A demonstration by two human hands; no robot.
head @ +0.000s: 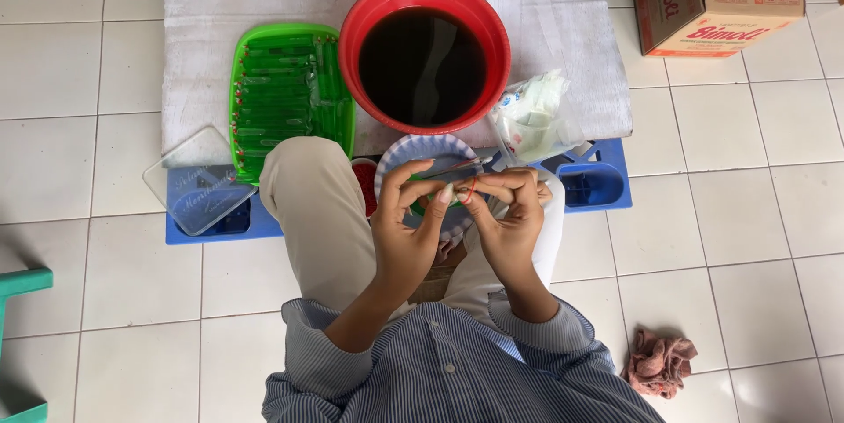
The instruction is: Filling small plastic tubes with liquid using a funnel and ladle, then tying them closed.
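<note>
Though hemmed by basin point(424, 54), hands point(457, 221) close together.

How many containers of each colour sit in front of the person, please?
Red basin: 1
Green tray: 1
Blue crate: 1
Clear lid: 1
Brown cardboard boxes: 2
Total: 6

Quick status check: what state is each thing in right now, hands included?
Left hand: pinching a thin filled tube.
Right hand: fingers on a red rubber band at the tube's end.
Red basin: full of dark liquid.
Green tray: stacked with filled tubes.
Clear lid: off, lying flat.
Cardboard box: flaps open.
</note>
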